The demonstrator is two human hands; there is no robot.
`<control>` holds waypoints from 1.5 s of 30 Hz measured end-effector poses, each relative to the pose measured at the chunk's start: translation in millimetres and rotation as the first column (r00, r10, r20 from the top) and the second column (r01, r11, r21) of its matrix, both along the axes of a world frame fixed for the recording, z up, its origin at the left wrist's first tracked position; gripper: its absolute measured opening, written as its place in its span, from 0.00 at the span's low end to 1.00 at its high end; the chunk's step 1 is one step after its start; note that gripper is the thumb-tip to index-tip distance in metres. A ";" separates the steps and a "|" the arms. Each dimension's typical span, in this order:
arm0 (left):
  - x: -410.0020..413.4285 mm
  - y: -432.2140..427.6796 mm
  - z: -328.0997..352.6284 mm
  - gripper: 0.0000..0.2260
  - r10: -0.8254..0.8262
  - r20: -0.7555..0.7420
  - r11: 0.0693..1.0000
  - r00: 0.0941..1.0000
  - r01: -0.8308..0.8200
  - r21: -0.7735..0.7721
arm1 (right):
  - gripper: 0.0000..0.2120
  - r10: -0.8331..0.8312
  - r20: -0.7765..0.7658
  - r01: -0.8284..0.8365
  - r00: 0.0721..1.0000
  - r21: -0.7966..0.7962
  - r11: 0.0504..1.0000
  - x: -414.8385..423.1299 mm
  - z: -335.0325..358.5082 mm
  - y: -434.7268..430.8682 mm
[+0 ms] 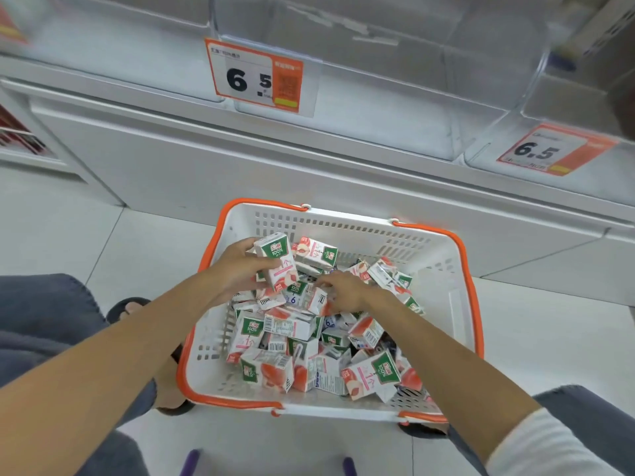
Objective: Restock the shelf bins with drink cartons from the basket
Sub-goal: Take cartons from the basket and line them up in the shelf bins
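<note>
Carton in left hand; right hand (grip unclear) on pile.

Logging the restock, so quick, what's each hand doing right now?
Left hand: grips one drink carton, raised above the pile in the basket.
Right hand: fingers on the loose cartons; a grip cannot be told.

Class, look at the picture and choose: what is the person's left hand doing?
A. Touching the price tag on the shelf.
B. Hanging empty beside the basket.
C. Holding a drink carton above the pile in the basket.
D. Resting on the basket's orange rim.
C: the left hand has its fingers curled round a green-and-white carton, raised over the other cartons in the basket.
</note>
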State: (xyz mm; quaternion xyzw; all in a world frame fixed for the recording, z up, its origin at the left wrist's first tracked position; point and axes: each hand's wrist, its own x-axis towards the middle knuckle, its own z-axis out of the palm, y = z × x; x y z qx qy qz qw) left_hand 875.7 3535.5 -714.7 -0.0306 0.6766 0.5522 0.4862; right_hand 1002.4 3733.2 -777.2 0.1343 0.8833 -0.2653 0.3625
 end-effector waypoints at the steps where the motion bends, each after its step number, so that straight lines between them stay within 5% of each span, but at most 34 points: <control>1: 1.0 1.3 -0.8 0.20 -0.003 0.011 1.000 1.000 0.003 0.001 | 0.32 -0.023 -0.006 0.023 1.000 0.009 1.000 -1.1 -1.0 1.6; 5: 1.7 8.0 -1.9 0.16 0.004 0.007 1.000 1.000 -0.005 0.011 | 0.22 -0.280 -0.105 0.266 0.954 -0.132 0.955 -1.3 18.6 12.1; 9: 2.7 10.0 6.4 0.14 0.005 0.003 1.000 1.000 -0.005 0.011 | 0.19 -0.606 -0.274 0.485 0.747 -0.398 0.779 -11.6 58.1 17.3; 14: 2.7 10.3 18.8 0.14 0.097 0.133 0.988 0.986 -0.112 0.107 | 0.20 -0.832 0.003 0.465 0.555 -0.831 0.307 -32.9 100.3 1.0; 20: -8.7 8.0 27.0 0.28 0.078 0.106 0.972 0.991 -0.099 0.215 | 0.16 -0.740 -0.059 0.506 0.670 -0.694 0.513 -32.7 107.0 -18.0; 24: -14.0 4.4 28.8 0.10 0.015 0.097 0.953 0.995 -0.044 0.300 | 0.12 -0.633 -0.195 0.403 0.749 -0.624 0.669 -35.5 110.6 -31.0; 27: -15.3 3.0 33.8 0.18 0.018 0.080 0.953 0.997 -0.042 0.301 | 0.14 -0.544 -0.336 0.324 0.769 -0.528 0.785 -42.1 120.4 -32.7; 34: -20.7 -7.3 68.8 0.31 -0.122 -0.012 0.929 0.992 0.118 0.351 | 0.44 -0.423 -0.219 0.203 0.879 -0.631 0.749 -61.7 170.0 -26.4; 38: -29.7 -16.3 99.8 0.33 -0.253 -0.139 0.886 0.957 0.287 0.365 | 0.42 -0.389 -0.285 0.159 0.876 -0.591 0.791 -74.1 201.6 -37.1; 45: -67.7 -49.5 160.3 0.38 -0.289 -0.537 0.895 0.793 0.422 0.142 | 0.39 -0.422 -0.358 0.123 0.833 -0.624 0.772 -114.8 250.1 -73.1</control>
